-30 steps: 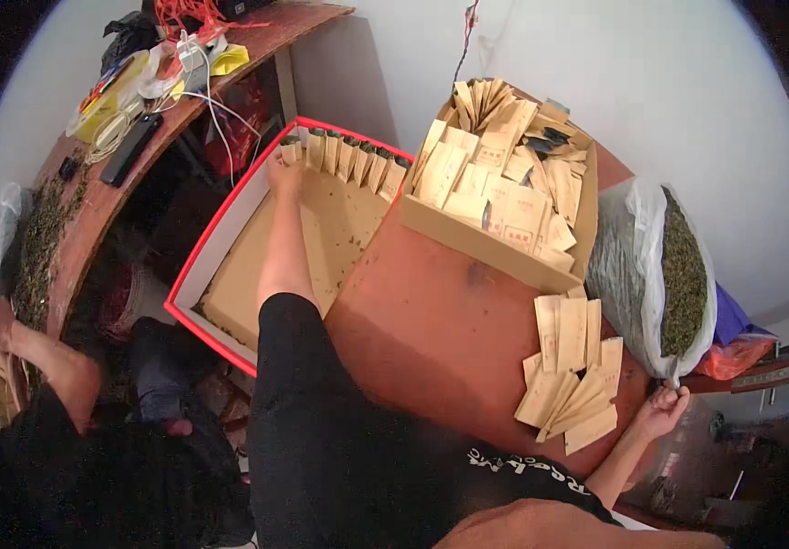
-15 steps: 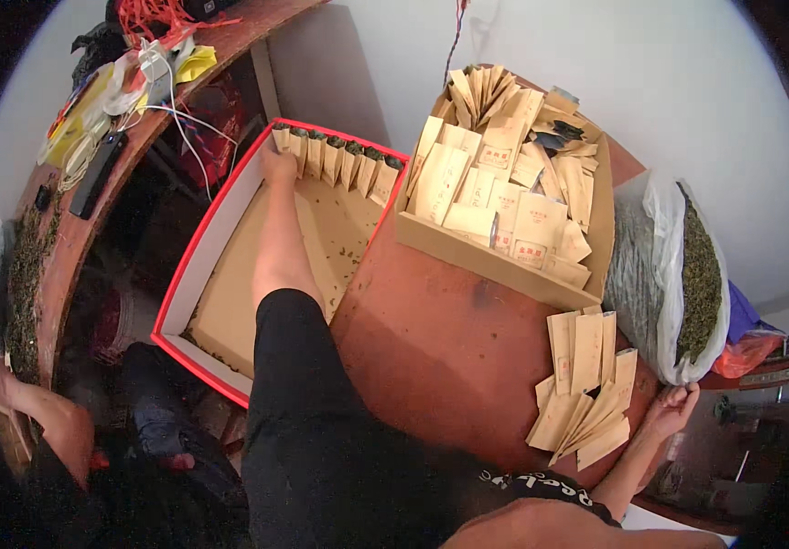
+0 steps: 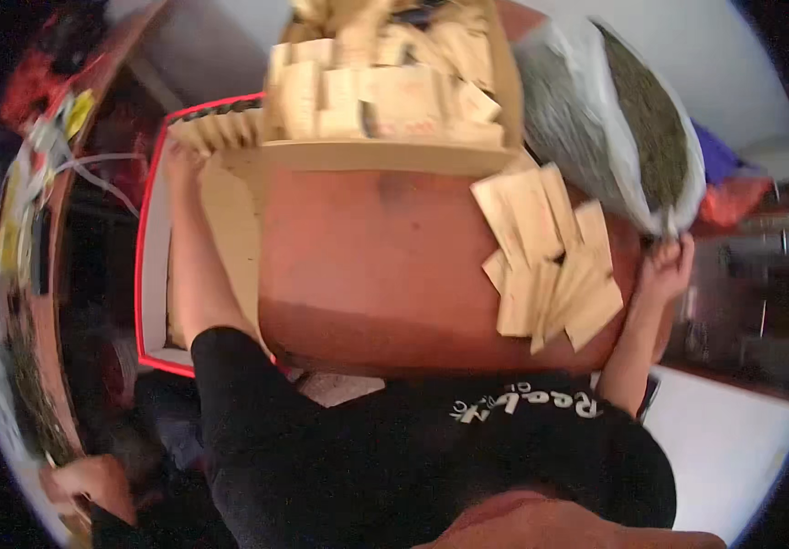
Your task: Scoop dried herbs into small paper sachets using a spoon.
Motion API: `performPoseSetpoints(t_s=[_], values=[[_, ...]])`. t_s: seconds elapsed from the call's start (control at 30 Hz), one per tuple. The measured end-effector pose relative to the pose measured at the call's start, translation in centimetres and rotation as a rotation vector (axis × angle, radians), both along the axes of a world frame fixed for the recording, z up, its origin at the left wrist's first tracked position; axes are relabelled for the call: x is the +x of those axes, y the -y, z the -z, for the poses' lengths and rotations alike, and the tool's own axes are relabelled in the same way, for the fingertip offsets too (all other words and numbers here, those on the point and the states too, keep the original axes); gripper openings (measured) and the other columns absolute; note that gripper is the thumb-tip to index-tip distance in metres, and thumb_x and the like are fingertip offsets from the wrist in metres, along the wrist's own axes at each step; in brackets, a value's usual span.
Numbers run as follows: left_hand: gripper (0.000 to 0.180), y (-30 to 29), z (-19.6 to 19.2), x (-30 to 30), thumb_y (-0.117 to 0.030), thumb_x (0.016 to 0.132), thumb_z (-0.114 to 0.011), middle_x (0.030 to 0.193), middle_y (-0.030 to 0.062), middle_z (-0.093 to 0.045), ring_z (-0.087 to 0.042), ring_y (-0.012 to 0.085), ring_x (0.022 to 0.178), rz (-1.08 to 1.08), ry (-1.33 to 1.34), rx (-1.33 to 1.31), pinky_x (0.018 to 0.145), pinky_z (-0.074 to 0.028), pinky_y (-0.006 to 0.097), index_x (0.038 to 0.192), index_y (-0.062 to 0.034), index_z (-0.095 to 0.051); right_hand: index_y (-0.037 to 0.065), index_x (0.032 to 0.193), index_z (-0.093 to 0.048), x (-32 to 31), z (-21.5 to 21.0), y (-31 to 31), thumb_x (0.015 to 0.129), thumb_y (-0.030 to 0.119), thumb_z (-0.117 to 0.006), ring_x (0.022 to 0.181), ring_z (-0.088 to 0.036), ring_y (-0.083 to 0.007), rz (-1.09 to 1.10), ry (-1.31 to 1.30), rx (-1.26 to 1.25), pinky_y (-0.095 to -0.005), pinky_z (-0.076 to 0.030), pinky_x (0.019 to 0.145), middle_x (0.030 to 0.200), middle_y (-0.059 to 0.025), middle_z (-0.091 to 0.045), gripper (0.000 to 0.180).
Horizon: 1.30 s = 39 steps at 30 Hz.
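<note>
My left hand (image 3: 186,157) reaches into the far left corner of a red-rimmed box (image 3: 142,274), against the end of a row of small paper packets (image 3: 230,131) standing along the far wall. Blur hides its fingers, so whether it grips a packet does not show. Far to the right, my right hand (image 3: 669,270) has its fingers closed at the near tip of a clear plastic bag (image 3: 627,174) full of dark dried leaves (image 3: 646,119). Left of that hand, several flat paper packets (image 3: 550,256) lie in a loose pile on the reddish table (image 3: 376,265).
A cardboard carton (image 3: 394,157) heaped with paper packets stands at the back, overlapping the box in view. Another person's hand (image 3: 92,480) is at the lower left, beside a side table (image 3: 54,357) with cables and loose leaves. Blue and red bags (image 3: 728,178) sit behind the leaf bag.
The whole view has swung, so the carton and box appear farther left and the table higher. Both my hands stay at the same places, the box corner and the bag's tip.
</note>
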<state>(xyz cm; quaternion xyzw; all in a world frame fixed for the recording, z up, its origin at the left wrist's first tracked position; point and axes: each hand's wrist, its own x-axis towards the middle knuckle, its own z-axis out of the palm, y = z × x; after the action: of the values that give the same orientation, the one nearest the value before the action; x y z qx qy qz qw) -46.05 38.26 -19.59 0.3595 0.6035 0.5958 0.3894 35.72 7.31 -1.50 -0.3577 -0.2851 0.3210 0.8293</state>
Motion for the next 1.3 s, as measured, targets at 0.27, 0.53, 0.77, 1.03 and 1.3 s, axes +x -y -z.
performPoseSetpoints(t_s=[0.27, 0.53, 0.77, 1.03, 1.3], values=[[0.032, 10.6, -18.5, 15.0, 0.006, 0.088, -0.066, 0.112, 0.0090, -0.060, -0.063, 0.0178, 0.088, -0.127, 0.026, 0.482, 0.077, -0.054, 0.029, 0.117, 0.0006, -0.055, 0.003, 0.102, -0.058, -2.0, -1.6, -0.4, 0.103, 0.022, -0.044, 0.051, -0.031, -0.0119, -0.101, 0.035, 0.151, -0.0262, -0.030, 0.049, 0.060, 0.0020, -0.032, 0.024], [0.024, 26.8, -25.6, 33.6, 0.001, 0.088, -0.067, 0.104, 0.0028, -0.063, -0.060, 0.0121, 0.093, 0.644, -0.200, 0.275, 0.082, -0.049, 0.027, 0.111, -0.0044, -0.064, 0.003, 0.106, -0.059, -3.4, -1.7, -0.3, 0.104, 0.025, -0.043, 0.053, -0.042, -0.0141, -0.207, 0.122, 0.252, -0.0270, -0.035, 0.052, 0.063, -0.0043, -0.053, 0.027], [0.042, 31.6, -25.2, 45.4, -0.018, 0.076, -0.079, 0.111, 0.0116, -0.061, -0.060, 0.0280, 0.096, 1.087, -0.791, 0.722, 0.080, -0.052, 0.038, 0.112, -0.0075, -0.062, 0.000, 0.105, -0.058, -5.4, -2.1, 0.2, 0.104, 0.025, -0.046, 0.049, -0.047, -0.0181, -0.225, 0.108, 0.167, -0.0292, -0.039, 0.050, 0.060, -0.0099, -0.057, 0.027], [0.065, 31.8, -23.1, 50.3, -0.029, 0.068, -0.084, 0.110, 0.0111, -0.057, -0.057, 0.0308, 0.099, 1.071, -1.309, 0.563, 0.081, -0.052, 0.041, 0.121, -0.0064, -0.054, 0.003, 0.105, -0.055, -6.4, -2.6, 0.8, 0.106, 0.025, -0.042, 0.047, -0.047, -0.0148, -0.296, 0.088, 0.099, -0.0269, -0.037, 0.049, 0.059, -0.0078, -0.057, 0.026], [0.067, 31.5, -24.4, 52.0, -0.032, 0.068, -0.085, 0.106, 0.0098, -0.058, -0.058, 0.0298, 0.096, 1.022, -1.405, 0.466, 0.079, -0.051, 0.044, 0.121, -0.0053, -0.054, 0.003, 0.104, -0.057, -6.7, -3.0, 1.2, 0.105, 0.027, -0.046, 0.047, -0.049, -0.0126, -0.328, 0.043, 0.014, -0.0238, -0.037, 0.046, 0.058, -0.0067, -0.056, 0.027]])
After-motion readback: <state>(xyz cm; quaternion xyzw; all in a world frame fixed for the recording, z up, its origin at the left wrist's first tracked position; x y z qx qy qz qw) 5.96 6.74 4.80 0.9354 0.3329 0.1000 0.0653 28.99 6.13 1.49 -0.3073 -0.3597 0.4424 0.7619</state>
